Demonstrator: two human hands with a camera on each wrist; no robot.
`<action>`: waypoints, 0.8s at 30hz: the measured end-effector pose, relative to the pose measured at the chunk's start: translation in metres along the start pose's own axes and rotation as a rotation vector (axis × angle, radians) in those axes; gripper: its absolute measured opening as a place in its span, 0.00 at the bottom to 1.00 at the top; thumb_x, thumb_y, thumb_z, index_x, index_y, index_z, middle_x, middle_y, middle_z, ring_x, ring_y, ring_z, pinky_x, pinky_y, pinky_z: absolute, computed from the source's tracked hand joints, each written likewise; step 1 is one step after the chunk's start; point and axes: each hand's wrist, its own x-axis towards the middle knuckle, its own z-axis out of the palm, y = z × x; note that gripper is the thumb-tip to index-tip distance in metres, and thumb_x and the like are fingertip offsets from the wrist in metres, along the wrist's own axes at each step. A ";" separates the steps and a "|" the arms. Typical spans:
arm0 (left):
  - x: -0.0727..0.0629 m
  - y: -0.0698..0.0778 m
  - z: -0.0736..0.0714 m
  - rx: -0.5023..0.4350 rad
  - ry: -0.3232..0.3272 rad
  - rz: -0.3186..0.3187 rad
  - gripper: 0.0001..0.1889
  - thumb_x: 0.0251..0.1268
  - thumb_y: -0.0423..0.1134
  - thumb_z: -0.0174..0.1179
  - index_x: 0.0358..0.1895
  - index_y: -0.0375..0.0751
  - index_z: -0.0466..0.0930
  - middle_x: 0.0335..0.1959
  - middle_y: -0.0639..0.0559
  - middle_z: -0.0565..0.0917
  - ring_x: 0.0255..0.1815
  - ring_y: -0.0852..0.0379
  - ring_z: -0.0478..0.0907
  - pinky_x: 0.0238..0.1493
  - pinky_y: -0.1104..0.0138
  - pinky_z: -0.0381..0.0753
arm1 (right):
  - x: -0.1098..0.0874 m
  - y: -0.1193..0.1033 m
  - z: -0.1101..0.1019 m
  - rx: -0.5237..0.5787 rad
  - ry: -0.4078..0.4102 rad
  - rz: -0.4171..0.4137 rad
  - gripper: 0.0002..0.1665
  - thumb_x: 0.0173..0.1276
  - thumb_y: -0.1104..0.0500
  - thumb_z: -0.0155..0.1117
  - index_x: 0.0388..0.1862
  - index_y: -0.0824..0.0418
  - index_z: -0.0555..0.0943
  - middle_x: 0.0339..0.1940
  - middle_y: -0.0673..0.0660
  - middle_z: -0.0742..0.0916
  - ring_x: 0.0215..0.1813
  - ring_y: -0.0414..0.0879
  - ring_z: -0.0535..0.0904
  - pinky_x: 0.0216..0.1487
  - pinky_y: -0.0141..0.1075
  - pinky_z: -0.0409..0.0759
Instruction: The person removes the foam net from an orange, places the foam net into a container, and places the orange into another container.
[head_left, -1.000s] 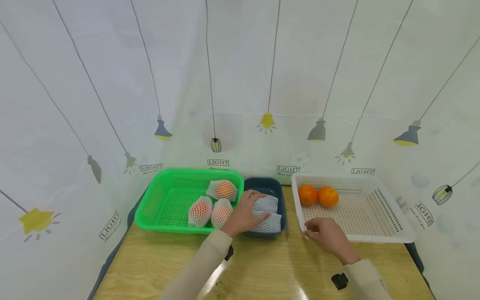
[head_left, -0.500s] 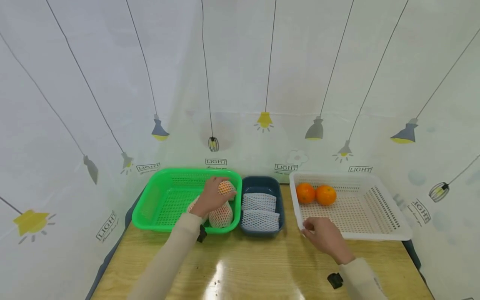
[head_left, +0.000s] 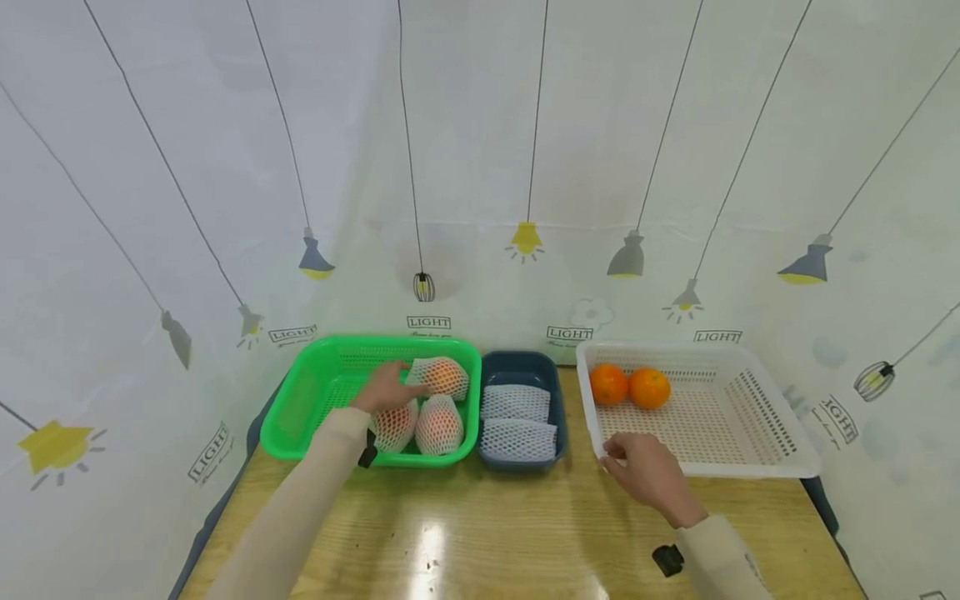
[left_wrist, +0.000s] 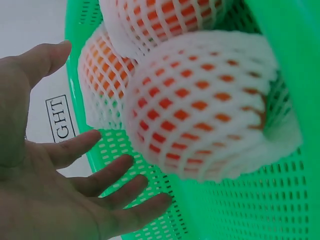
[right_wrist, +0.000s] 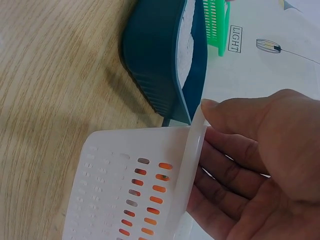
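Note:
My left hand (head_left: 384,388) hovers over the green basket (head_left: 300,446) with fingers spread and nothing in them, as the left wrist view shows. Close to it lie three orange-red round fruits in white foam net sleeves: one at the back (head_left: 444,377), one at the front (head_left: 438,427), and one partly under the hand (head_left: 395,427). At the near left corner of the white basket (head_left: 750,468), my right hand (head_left: 648,471) pinches the rim. In the right wrist view its thumb (right_wrist: 225,112) lies at the rim, with the other fingers curled on the rim's far side.
Between the two baskets stands a dark blue bin (head_left: 522,465) holding two white foam net sleeves (head_left: 517,439). Two oranges (head_left: 649,388) sit at the back left of the white basket. A printed curtain (head_left: 480,167) hangs behind the wooden table (head_left: 510,533).
My left hand has moved left from above the blue bin, passed over the back fruit, and drawn off it with spread fingers. The right hand stays at the white basket's corner.

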 end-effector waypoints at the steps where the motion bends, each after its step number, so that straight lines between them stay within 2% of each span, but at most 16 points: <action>1: 0.000 -0.001 -0.001 0.010 -0.015 -0.021 0.45 0.69 0.59 0.63 0.78 0.32 0.60 0.78 0.31 0.63 0.78 0.30 0.61 0.74 0.38 0.67 | 0.000 0.000 0.000 0.002 0.000 -0.001 0.10 0.67 0.57 0.73 0.44 0.62 0.88 0.40 0.56 0.91 0.40 0.47 0.87 0.44 0.46 0.88; 7: 0.004 -0.010 -0.006 0.081 -0.156 -0.124 0.50 0.65 0.63 0.63 0.79 0.31 0.57 0.79 0.30 0.62 0.78 0.29 0.61 0.73 0.38 0.68 | 0.000 0.002 0.001 0.004 0.002 -0.004 0.11 0.67 0.57 0.73 0.44 0.62 0.88 0.40 0.55 0.91 0.39 0.46 0.87 0.43 0.46 0.88; 12: 0.011 -0.020 -0.005 0.141 -0.263 -0.162 0.50 0.64 0.63 0.64 0.78 0.29 0.60 0.77 0.30 0.65 0.76 0.30 0.64 0.71 0.39 0.70 | 0.000 0.003 0.001 0.006 0.001 -0.002 0.11 0.67 0.57 0.73 0.44 0.61 0.88 0.40 0.55 0.91 0.40 0.46 0.87 0.43 0.46 0.88; 16: 0.011 -0.020 -0.004 0.187 -0.289 -0.171 0.50 0.63 0.63 0.64 0.77 0.29 0.61 0.76 0.30 0.67 0.74 0.31 0.67 0.70 0.40 0.72 | 0.000 0.004 0.001 0.001 0.003 -0.003 0.11 0.68 0.57 0.73 0.45 0.61 0.88 0.40 0.55 0.91 0.40 0.46 0.87 0.43 0.46 0.88; 24: 0.010 -0.018 -0.007 0.218 -0.311 -0.198 0.49 0.60 0.60 0.68 0.75 0.29 0.64 0.70 0.32 0.74 0.67 0.35 0.75 0.63 0.43 0.80 | -0.001 0.004 0.002 0.012 0.017 -0.015 0.11 0.68 0.57 0.72 0.45 0.62 0.88 0.40 0.55 0.92 0.40 0.47 0.87 0.43 0.46 0.88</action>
